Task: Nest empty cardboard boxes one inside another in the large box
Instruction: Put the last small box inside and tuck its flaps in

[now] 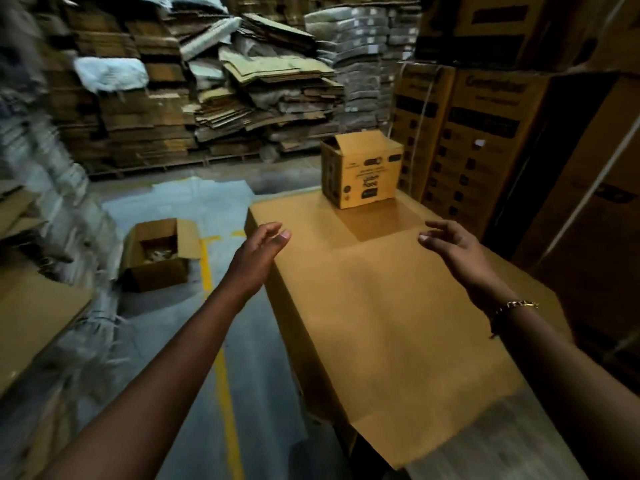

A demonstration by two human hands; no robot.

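Cardboard box [367, 171] upright beyond left hand [258, 258], right hand [453, 251]; both hands loosely spread, empty.

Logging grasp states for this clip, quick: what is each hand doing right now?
Left hand: open, fingers relaxed, holding nothing.
Right hand: open, fingers loosely curled, holding nothing, reaching toward the small printed box.

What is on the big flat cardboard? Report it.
Only a small printed box, standing at the far end of the flat cardboard. Its walls hide whatever is inside it.
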